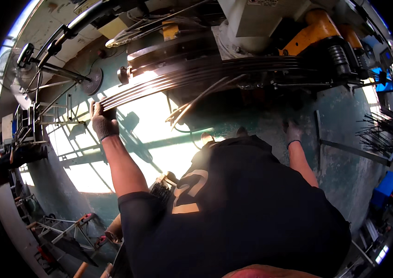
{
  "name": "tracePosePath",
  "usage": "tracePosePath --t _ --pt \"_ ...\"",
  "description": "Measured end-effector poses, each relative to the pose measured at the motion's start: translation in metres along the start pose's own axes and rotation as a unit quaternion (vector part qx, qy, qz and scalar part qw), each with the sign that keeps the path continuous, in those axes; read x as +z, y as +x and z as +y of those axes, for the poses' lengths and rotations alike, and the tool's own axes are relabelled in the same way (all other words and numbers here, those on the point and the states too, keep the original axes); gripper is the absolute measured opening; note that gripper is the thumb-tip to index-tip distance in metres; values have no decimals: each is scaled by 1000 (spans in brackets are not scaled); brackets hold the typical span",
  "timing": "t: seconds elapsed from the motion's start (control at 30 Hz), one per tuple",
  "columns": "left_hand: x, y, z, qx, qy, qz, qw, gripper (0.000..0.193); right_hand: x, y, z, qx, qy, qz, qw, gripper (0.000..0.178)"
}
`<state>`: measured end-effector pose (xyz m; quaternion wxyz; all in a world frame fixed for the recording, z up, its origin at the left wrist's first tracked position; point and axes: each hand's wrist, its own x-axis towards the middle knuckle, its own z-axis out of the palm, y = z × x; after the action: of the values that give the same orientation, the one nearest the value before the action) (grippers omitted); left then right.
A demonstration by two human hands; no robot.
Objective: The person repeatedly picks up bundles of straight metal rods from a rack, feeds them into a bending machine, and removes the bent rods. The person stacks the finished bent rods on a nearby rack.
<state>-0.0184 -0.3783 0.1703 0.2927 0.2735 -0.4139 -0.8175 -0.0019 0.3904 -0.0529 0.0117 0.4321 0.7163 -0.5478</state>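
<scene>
My left hand (104,124), in a brownish knit glove, is closed round the left ends of several long thin metal rods (159,84). The rods run side by side to the right, along the front of a machine, and their far ends are lost in its dark parts. My right hand (292,131), gloved too, hangs lower down at the right, apart from the rods. Its fingers look loosely parted with nothing visible in them, though their tips sink into shadow.
Ahead stands the machine with a pale column (252,28), an orange arm (311,33) and a coil spring (338,59). Cables (196,103) hang below the rods. A stand with a round base (91,81) is at left. Dark rods (381,132) fill a rack at right. Another person (25,155) is far left.
</scene>
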Motion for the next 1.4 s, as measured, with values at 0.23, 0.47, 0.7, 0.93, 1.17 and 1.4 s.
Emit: tracePosePath --t 0.23,0.47,0.7,0.93,1.17,1.4 --pt "-24 -8 8 -49 55 -157 985 61 9 -19 7 -364 -413 -88 830 21" --pt "-39 -2 10 -90 -48 -185 977 72 67 -33 -45 -436 -500 -206 719 22" --pt "10 -68 -73 -38 -148 125 980 80 43 66 -70 -319 -456 -298 776 33" --pt "101 -165 -308 -328 -135 210 911 52 -21 154 -105 -459 -385 -204 774 35" --pt "151 -176 -347 -416 -792 384 -230 18 -66 212 -85 -395 -427 -184 793 36" --pt "150 -150 -334 -428 -757 455 -194 13 -94 193 -14 -274 -628 -264 679 38"
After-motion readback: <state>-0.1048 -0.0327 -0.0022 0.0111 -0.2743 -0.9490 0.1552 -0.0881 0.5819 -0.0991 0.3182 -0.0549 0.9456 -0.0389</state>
